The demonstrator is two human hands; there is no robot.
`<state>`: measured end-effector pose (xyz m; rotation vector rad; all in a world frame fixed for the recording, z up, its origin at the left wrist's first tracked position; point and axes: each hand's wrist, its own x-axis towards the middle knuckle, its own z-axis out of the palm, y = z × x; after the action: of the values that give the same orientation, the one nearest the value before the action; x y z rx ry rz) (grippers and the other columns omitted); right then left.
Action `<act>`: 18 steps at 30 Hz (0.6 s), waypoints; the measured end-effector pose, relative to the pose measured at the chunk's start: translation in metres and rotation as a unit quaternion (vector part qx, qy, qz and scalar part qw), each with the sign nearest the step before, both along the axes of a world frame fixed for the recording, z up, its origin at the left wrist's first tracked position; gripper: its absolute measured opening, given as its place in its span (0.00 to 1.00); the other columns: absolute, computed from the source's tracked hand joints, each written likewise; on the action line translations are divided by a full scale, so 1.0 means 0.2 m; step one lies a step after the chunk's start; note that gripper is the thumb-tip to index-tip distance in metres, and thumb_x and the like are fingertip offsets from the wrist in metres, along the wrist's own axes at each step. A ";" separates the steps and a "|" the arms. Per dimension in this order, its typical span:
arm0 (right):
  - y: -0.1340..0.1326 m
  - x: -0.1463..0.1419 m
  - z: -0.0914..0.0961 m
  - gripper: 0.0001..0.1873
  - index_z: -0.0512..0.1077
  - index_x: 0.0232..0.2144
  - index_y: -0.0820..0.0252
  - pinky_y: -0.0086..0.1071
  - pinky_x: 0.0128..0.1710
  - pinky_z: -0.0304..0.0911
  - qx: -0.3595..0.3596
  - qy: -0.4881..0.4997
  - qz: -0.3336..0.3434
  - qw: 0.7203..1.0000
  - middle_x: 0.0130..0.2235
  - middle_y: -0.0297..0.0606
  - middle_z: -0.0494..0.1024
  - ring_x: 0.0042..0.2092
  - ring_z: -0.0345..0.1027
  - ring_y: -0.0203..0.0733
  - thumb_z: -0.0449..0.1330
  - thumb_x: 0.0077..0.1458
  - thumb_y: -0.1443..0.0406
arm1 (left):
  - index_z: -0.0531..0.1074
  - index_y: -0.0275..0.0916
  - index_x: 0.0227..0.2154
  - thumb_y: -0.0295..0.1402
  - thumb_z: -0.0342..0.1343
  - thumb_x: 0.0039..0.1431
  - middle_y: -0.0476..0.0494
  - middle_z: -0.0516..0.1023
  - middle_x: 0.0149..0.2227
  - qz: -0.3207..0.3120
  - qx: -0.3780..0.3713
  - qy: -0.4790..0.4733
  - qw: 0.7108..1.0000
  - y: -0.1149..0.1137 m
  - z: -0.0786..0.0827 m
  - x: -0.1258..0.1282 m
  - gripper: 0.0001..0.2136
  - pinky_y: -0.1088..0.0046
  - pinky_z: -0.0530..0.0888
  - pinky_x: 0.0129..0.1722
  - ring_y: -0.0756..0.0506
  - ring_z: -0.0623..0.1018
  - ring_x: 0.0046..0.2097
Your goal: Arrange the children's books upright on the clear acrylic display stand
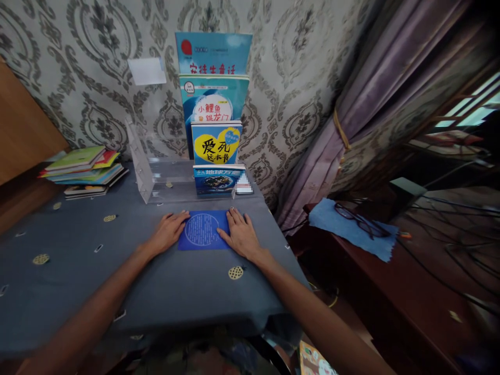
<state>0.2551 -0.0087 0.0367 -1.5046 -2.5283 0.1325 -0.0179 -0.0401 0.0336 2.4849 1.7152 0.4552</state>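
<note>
A: How are the hands placed?

B: Palm down, one at each side of the blue book (201, 230), which is laid flat on the grey tablecloth (164, 291). The book's far left corner is met by the fingertips of the left hand (170, 232), angled inward; its right edge is covered by the right hand (242, 235), thumb laid towards the printed face

A: Is anything gripped?

B: On both hands the fingers are held open, the right ones fanned, and the book is touched from above

A: And around the book?

B: Just beyond it, the way is blocked by a clear stand (172, 192), where four upright books (216, 146) are stepped one behind another. Farther off to its left, a pile of books (86, 169) is stacked. Well to its right, glasses (361, 223) are rested on a blue cloth (330, 217), spread over a dark red table (351, 291). Between that table and the wall, a purple curtain (312, 161) is gathered by a yellow tie (341, 130)
</note>
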 end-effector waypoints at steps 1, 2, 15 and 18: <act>0.00 0.00 0.00 0.37 0.58 0.65 0.74 0.54 0.68 0.44 0.003 0.003 0.001 1.000 0.68 0.58 0.57 0.70 0.48 0.56 0.44 0.67 0.50 | 0.67 0.39 0.58 0.35 0.38 0.69 0.39 0.70 0.62 -0.012 -0.005 -0.014 1.000 -0.01 0.01 -0.02 0.20 0.55 0.62 0.65 0.44 0.67 0.65; 0.00 0.00 -0.01 0.37 0.58 0.66 0.73 0.54 0.68 0.44 0.006 0.007 0.002 1.000 0.68 0.58 0.57 0.70 0.48 0.56 0.43 0.67 0.49 | 0.67 0.40 0.58 0.35 0.38 0.70 0.39 0.71 0.62 -0.022 -0.008 -0.027 0.999 -0.01 0.01 -0.04 0.20 0.55 0.61 0.65 0.45 0.68 0.65; 0.01 0.00 -0.03 0.38 0.58 0.65 0.74 0.53 0.68 0.43 0.008 0.009 -0.002 1.000 0.68 0.58 0.57 0.70 0.48 0.56 0.43 0.67 0.49 | 0.76 0.43 0.46 0.30 0.42 0.67 0.44 0.82 0.50 -0.095 0.022 -0.103 0.990 -0.27 0.02 -0.11 0.17 0.52 0.66 0.63 0.45 0.75 0.59; 0.00 0.00 -0.02 0.37 0.58 0.65 0.75 0.53 0.68 0.43 0.000 0.008 -0.002 1.000 0.68 0.58 0.57 0.71 0.46 0.56 0.43 0.67 0.50 | 0.77 0.43 0.45 0.30 0.43 0.67 0.44 0.82 0.49 -0.107 0.028 -0.116 0.987 -0.33 0.02 -0.11 0.16 0.52 0.67 0.63 0.45 0.77 0.56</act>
<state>0.2547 -0.0084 0.0333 -1.5028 -2.5135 0.1424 -0.0393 -0.1064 0.0376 2.5003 1.3501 0.7455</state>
